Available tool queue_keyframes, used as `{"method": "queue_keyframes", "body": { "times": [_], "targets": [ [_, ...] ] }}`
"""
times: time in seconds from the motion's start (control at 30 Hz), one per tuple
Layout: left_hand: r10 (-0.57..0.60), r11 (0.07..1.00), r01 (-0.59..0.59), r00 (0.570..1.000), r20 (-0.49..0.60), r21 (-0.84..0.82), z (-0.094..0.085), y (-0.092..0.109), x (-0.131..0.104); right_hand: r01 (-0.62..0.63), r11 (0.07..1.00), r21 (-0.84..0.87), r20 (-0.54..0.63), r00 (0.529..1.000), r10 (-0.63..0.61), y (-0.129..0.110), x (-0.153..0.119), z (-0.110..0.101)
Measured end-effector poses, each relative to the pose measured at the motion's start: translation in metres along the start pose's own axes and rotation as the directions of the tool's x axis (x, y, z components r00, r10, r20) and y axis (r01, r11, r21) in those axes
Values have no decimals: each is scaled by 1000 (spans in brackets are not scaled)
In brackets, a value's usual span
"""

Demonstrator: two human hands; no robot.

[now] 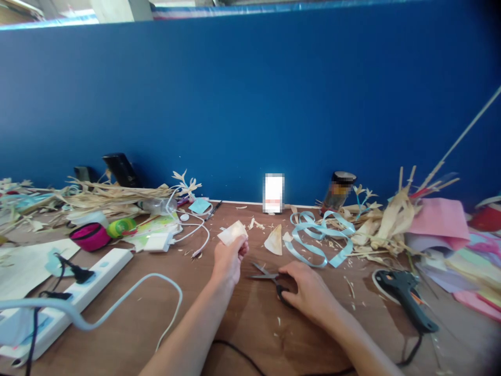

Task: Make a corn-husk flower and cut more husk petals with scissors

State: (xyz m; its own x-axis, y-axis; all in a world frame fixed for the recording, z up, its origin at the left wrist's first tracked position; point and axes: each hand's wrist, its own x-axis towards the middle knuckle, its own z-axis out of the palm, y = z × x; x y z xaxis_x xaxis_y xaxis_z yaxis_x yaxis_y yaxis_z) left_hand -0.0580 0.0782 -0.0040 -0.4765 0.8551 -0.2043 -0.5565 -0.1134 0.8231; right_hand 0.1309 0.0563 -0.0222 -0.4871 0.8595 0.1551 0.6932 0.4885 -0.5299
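Note:
My left hand (230,259) is closed on a pale, flat piece of dried corn husk (235,233), which sticks out beyond the thumb and fingers. To its right, my right hand (307,287) has its fingers at the black handles of a pair of scissors (266,275). The blades point left, slightly apart, low over the brown table (250,318). Another husk piece (274,240), cut to a rounded triangle, lies just beyond the scissors. A loose light-blue ribbon (313,232) curls on the table past my right hand.
At right lie a glue gun (407,297), pink paper (440,223) and a husk bundle (393,216). A jar (337,192) and a lit phone (273,193) stand by the blue partition (235,104). A power strip (84,284), cables and heaped husks (113,197) fill the left.

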Motion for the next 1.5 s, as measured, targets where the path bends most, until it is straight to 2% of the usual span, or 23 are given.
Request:
{"method": "queue_keyframes", "body": {
  "times": [0.07,0.13,0.27,0.37,0.5,0.6,0.7,0.77,0.87,0.97,1.07,1.33,1.5],
  "targets": [
    [-18,999,16,999,30,41,1,-5,-3,28,997,-72,28,999,-26,-1,-2,-5],
    [-33,995,28,998,57,96,2,-11,-6,42,995,-96,111,993,-31,-2,-4,-12],
    [-70,982,51,992,105,180,3,-22,-13,97,994,50,316,943,-108,-1,-6,-29],
    [-89,976,50,980,177,212,4,-26,-17,132,983,128,355,919,-170,-1,-7,-36],
    [-103,972,50,969,225,231,5,-28,-22,142,989,37,288,946,-147,-6,-8,-30],
    [-108,974,59,970,217,221,6,-27,-24,155,987,-47,238,961,-139,-12,-10,-23],
    [-118,970,68,971,207,234,6,-26,-24,136,989,-54,167,978,-125,-16,-8,-16],
    [-127,965,71,969,213,251,7,-27,-25,60,998,34,55,997,-62,-16,-4,-11],
    [-147,951,66,956,252,303,7,-30,-29,-28,944,328,-115,991,70,-11,4,-3],
    [-186,919,59,937,296,390,8,-33,-34,-41,824,565,-120,984,132,-7,9,1],
    [-225,888,69,927,299,455,9,-33,-39,-34,773,633,-108,985,132,-5,9,2],
    [-243,878,68,916,319,475,9,-35,-40,-41,864,502,-150,980,134,-5,8,5],
    [-309,888,145,892,331,436,9,-35,-41,-40,944,329,-258,957,130,2,8,2]
  ]
}}
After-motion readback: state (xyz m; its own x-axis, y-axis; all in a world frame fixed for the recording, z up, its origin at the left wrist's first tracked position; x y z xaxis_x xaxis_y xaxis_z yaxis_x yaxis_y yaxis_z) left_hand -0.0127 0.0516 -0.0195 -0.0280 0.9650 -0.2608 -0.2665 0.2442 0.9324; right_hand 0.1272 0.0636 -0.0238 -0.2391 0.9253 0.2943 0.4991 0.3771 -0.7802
